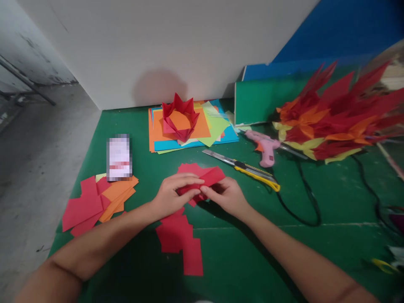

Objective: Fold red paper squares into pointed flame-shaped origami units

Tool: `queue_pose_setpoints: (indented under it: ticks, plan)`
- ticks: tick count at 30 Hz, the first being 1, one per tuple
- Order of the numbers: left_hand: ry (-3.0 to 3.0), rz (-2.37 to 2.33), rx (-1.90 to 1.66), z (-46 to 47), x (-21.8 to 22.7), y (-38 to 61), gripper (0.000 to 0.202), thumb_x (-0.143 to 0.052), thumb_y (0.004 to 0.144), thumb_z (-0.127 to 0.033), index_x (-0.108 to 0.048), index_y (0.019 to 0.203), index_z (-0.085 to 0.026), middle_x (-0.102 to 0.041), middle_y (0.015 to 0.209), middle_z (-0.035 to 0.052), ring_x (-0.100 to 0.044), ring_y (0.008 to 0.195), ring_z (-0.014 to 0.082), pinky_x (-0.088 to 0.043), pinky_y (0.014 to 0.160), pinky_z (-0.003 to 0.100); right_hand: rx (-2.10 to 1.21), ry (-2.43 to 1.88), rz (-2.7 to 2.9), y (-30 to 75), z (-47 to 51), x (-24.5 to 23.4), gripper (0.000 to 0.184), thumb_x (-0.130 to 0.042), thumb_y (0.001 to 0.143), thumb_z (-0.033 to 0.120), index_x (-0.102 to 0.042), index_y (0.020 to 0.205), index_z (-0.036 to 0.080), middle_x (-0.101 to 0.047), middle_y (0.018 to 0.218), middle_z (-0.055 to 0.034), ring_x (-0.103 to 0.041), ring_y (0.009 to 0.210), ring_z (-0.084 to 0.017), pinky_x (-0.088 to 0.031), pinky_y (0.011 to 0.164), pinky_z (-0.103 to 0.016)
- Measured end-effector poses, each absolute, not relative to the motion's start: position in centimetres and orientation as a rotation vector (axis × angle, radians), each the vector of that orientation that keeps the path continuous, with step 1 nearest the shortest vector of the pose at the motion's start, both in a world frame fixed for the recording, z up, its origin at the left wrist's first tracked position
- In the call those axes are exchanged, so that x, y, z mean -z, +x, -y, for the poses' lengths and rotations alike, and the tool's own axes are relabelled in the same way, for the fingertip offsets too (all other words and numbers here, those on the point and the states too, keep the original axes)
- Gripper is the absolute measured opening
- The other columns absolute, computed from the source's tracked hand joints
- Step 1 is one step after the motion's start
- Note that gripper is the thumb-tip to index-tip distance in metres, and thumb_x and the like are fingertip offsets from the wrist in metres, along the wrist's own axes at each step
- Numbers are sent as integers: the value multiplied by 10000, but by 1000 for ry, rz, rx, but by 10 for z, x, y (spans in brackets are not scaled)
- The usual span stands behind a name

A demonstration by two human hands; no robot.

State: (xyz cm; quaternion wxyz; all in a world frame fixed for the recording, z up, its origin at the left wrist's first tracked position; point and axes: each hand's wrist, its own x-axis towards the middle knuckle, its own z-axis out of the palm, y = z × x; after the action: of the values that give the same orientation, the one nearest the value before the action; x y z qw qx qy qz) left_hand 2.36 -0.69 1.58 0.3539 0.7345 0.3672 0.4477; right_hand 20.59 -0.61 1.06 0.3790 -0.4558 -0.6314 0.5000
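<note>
Head view. Both hands meet at mid-bench [315, 252] over a partly folded red sheet [210, 176], which lies low over the green surface just beyond more red squares [179, 240]. The left hand [172, 194] presses its fingers [189, 179] down on the fold. The right hand [225, 194] pinches the sheet's near edge between thumb and forefinger. The step in hand appears to be setting a crease. Finishing it would call for aligned edges and a firm fingertip run along the fold. Cut pieces [94, 202] and a phone [119, 157] lie left. A red crown [179, 118], a cutter [243, 167] and a glue gun [267, 151] lie beyond.
</note>
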Motion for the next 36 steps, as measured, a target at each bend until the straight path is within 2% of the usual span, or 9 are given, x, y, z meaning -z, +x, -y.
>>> queue_pose_setpoints:
  ticks: [8,12,19,22,25,27,31,34,36]
  plan:
    - [1738,-977,-1102,1,-19,20,182,-681,797,-212,-712,976,-218,-727,989,51,-667,958,174,-530,879,299,-1251,-1213,1305,217,-5,-13,306,-677,741,484,-590,659,202,-621,559,10,-544,442,-115,-476,446,-244]
    - [1681,-982,-1100,-1,-19,18,189,-692,784,-192,-711,971,-210,-726,992,47,-662,970,168,-528,888,293,-1174,-1229,1237,220,-9,-11,314,-687,730,499,-591,662,208,-628,555,13,-524,421,-102,-462,422,-227]
    - [1642,-943,-1040,2,-16,20,193,-673,795,-207,-693,987,-198,-715,1013,61,-658,979,179,-524,896,305,-1324,-1125,1390,218,-7,-13,310,-705,703,505,-641,741,204,-630,577,13,-552,455,-120,-478,442,-248]
    - [1597,-908,-1029,6,-11,22,298,-635,808,-197,-614,1105,-188,-687,1055,76,-655,972,165,-533,852,272,-1234,-1182,1554,215,-3,-15,283,-689,731,464,-672,768,185,-663,638,-16,-587,517,-138,-487,483,-257]
    - [1595,-960,-1004,9,-8,23,415,-669,768,-205,-523,1156,-185,-672,894,37,-660,835,142,-534,770,245,-1094,-1220,1697,212,2,-16,255,-656,772,416,-662,691,175,-651,600,-17,-568,516,-129,-455,484,-244]
    - [1613,-1011,-972,11,-9,24,412,-681,750,-203,-512,1125,-187,-650,823,9,-649,772,131,-525,753,245,-1011,-1224,1755,211,5,-16,254,-647,784,381,-644,636,175,-635,565,-10,-551,507,-122,-429,476,-234]
    - [1603,-1064,-968,9,-15,23,360,-658,758,-190,-514,1088,-187,-645,856,14,-646,819,136,-513,774,249,-920,-1223,1724,211,5,-15,221,-671,768,349,-646,627,180,-640,574,-8,-554,514,-121,-427,473,-227]
    - [1542,-1092,-1022,5,-18,22,343,-653,766,-221,-514,1077,-178,-638,897,31,-638,836,135,-515,742,234,-1008,-1233,1532,214,1,-13,199,-683,757,372,-662,678,190,-653,591,1,-564,474,-118,-457,448,-231]
    - [1490,-1099,-1017,2,-19,21,343,-644,773,-232,-504,1081,-169,-630,843,22,-630,764,121,-511,679,218,-1075,-1241,1399,216,-1,-12,214,-693,747,385,-653,664,192,-646,565,12,-556,427,-114,-472,425,-235]
